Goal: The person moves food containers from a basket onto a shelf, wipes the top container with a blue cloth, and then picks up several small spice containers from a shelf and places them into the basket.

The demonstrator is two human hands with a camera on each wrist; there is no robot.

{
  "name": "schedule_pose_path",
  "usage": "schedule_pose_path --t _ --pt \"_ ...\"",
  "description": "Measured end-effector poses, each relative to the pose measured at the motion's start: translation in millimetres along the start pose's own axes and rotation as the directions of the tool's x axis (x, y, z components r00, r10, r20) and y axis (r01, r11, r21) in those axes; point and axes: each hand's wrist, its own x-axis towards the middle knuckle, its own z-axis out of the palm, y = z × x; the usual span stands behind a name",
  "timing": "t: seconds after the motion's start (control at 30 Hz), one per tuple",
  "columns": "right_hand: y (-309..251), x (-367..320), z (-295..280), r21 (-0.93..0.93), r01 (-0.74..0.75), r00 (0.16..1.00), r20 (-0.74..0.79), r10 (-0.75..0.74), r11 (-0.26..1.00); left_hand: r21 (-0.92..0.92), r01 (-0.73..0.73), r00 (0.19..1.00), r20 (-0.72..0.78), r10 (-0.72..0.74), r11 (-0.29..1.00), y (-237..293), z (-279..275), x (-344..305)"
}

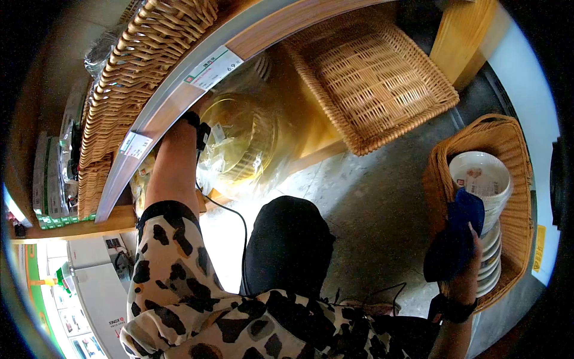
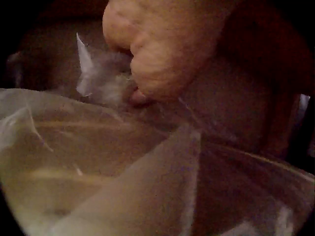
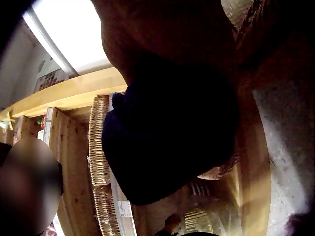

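Note:
In the left wrist view my left hand (image 2: 167,54) has its fingers curled down onto clear plastic wrapping (image 2: 98,81), above a large plastic-wrapped yellowish container (image 2: 113,182). From the head view, the left forearm reaches under the shelf edge beside clear wrapped bowls (image 1: 239,140); the shelf hides that hand. On the right, my right hand (image 1: 469,269) grips a dark blue cloth (image 1: 457,239) against a stack of white bowls (image 1: 481,176) in a wicker basket (image 1: 436,173). The right wrist view shows the cloth (image 3: 167,137) bunched below the dark, shadowed hand (image 3: 167,34).
A square wicker tray (image 1: 382,84) sits beyond the wrapped bowls. Wicker baskets (image 1: 131,78) stand on the upper shelf, whose metal edge (image 1: 161,107) carries price tags. A black rounded object (image 1: 290,245) is in front of my body, above the grey floor (image 1: 371,209). A person (image 3: 29,187) appears at lower left.

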Motion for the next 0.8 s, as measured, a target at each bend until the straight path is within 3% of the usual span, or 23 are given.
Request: schedule_pose_path --t 0.07,0.13,0.23,0.5,0.63,0.73,0.8 --pt "-3 1 3 0.052 -0.06 0.998 -0.02 0.061 0.997 -0.023 0.014 1.0 0.012 -0.014 1.0 -2 3 0" --pt "-7 -5 14 0.093 -0.029 0.998 -0.061 0.035 0.995 -0.045 0.029 0.999 0.022 -0.028 0.999 -2 4 -2" --pt "-17 4 22 0.316 -0.237 0.963 -0.053 0.266 0.919 -0.07 0.044 0.999 0.035 -0.042 0.997 -4 4 -2" --pt "-25 -2 43 0.152 -0.094 0.982 -0.151 0.117 0.984 -0.097 0.051 0.997 0.067 -0.045 0.994 6 -9 -9" --pt "-26 10 25 0.287 -0.233 0.97 -0.005 0.244 0.929 -0.128 0.003 0.998 0.059 0.004 0.992 36 -30 -23" --pt "-23 10 23 0.342 -0.227 0.967 -0.032 0.253 0.912 -0.295 -0.136 0.989 0.009 0.145 0.946 95 -66 -44" --pt "-3 6 16 -0.032 0.127 0.991 -0.027 -0.128 0.991 -0.519 -0.267 0.951 -0.003 0.31 0.812 157 -110 -68"
